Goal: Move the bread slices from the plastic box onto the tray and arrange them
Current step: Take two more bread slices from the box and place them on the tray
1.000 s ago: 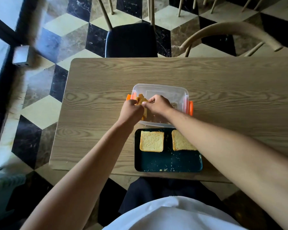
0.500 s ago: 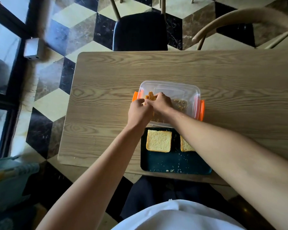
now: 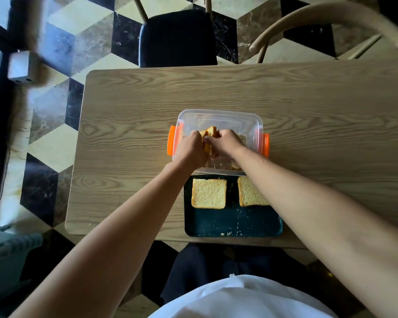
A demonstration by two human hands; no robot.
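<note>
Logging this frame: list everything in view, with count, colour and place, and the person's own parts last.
table: one, light wood grain, fills mid-frame
plastic box: one, clear with orange clips, centre of table, beyond the tray
tray: one, dark teal, at the table's near edge, crumbs on it
bread slices on tray: two, golden, flat in the far row, left and right, the right one partly hidden by the forearm
bread slices in box: several, exact count unclear, golden, standing on edge
chairs: two, black-seated and curved wooden, behind the table
floor: black and cream tiles
left hand: grip on the box slices
right hand: grip on the same slices
</note>
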